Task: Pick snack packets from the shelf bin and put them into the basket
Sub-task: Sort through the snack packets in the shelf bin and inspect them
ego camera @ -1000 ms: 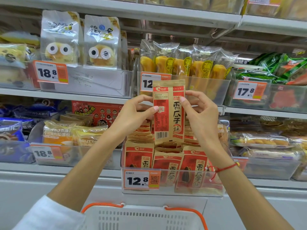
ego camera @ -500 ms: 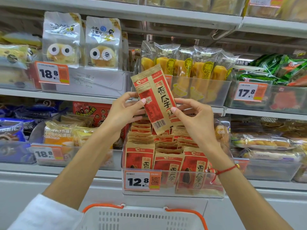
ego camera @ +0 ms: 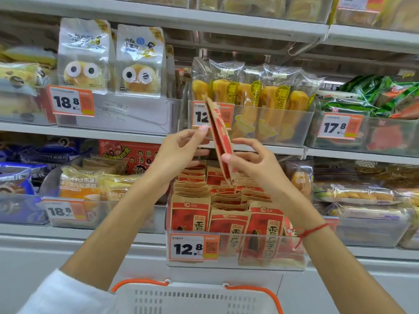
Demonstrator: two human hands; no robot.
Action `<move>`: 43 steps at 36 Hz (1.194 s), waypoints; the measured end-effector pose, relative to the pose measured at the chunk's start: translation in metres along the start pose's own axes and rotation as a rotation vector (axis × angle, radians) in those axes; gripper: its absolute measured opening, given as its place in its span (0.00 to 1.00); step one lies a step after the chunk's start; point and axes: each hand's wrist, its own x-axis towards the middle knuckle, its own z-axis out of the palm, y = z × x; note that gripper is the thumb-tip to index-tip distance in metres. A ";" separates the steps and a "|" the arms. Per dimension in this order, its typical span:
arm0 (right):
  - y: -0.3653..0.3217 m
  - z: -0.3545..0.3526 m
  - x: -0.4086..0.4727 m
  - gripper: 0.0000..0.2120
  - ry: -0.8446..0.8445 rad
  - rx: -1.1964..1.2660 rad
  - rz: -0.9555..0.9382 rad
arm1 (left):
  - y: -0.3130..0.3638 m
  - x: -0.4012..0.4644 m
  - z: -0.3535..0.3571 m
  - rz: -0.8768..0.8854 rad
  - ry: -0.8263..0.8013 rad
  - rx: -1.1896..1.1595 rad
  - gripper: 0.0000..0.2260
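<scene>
Head view:
- Snack packet (ego camera: 219, 141), brown paper with red panel: we see it nearly edge-on and tilted, held up between our two hands above the shelf bin (ego camera: 234, 257).
- Left hand (ego camera: 179, 152): its fingers (ego camera: 202, 130) pinch the packet's upper part from the left.
- Right hand (ego camera: 256, 164): its fingers (ego camera: 226, 157) pinch the packet's lower part from the right; a red string (ego camera: 310, 231) circles that wrist.
- Shelf bin: clear, below the fingers, filled with upright rows of like packets; price tag (ego camera: 192, 247) reading 12.8 on its front.
- Basket (ego camera: 195, 298): white with orange handles, well below both hands at the bottom edge.
</scene>
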 end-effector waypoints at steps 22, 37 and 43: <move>-0.001 -0.015 0.004 0.08 0.071 0.076 -0.039 | -0.006 0.002 -0.004 -0.010 0.115 -0.038 0.12; 0.006 -0.010 0.004 0.07 0.353 -0.143 -0.377 | -0.012 0.000 0.012 0.067 0.094 -0.037 0.06; 0.010 -0.013 0.006 0.07 0.342 -0.211 -0.372 | -0.020 0.006 0.012 0.040 0.112 -0.027 0.09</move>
